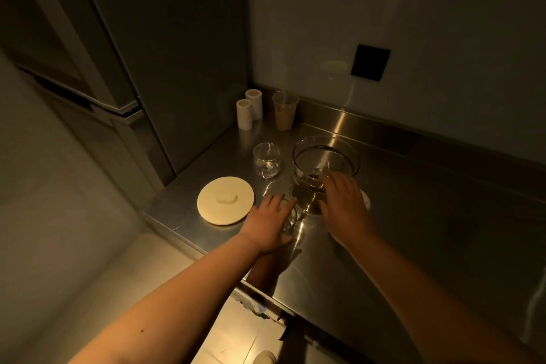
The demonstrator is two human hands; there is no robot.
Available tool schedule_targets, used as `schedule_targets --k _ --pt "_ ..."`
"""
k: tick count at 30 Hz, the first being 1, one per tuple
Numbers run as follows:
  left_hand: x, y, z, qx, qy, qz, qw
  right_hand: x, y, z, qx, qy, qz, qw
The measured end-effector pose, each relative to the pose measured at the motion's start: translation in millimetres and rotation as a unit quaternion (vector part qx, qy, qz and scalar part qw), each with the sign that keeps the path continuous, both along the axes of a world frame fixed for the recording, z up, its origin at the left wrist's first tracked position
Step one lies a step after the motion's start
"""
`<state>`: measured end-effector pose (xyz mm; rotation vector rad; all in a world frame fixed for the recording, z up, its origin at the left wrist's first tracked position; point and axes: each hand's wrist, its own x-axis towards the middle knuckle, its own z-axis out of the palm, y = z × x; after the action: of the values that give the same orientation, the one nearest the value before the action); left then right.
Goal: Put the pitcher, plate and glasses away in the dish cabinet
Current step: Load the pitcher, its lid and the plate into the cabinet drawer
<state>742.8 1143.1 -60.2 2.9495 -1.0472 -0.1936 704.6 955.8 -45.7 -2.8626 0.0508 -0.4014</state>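
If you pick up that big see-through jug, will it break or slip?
The jug looks like clear glass, so it would probably break if dropped. Its smooth, shiny wall may be slippery. It is wide, so likely heavy and steady rather than tippy. The right hand reaches toward it.

Dim, warm yellowish light is falling from above and behind, glaring off the steel counter (413,245) in streaks; the hands are casting soft shadows on it, upper corners are sinking into murk, and wide-angle distortion is bending the edges
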Motion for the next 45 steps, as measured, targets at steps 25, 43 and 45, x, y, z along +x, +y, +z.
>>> schedule_targets --k 25,43,45 --pt "-73.2 126.0 -70.1 0.065 0.100 -0.034 0.992 -118.0 129.3 -97.1 0.018 0.241 -0.075 0.967" --pt "93.7 298.1 -71.0 0.062 0.094 -0.067 0.991 40.2 349.6 -104.5 0.069 0.233 -0.152 0.958" --pt "108.3 301.1 -71.2 0.056 0.091 -0.058 0.993 55.9 354.2 -103.6 0.070 0.229 -0.126 0.963"
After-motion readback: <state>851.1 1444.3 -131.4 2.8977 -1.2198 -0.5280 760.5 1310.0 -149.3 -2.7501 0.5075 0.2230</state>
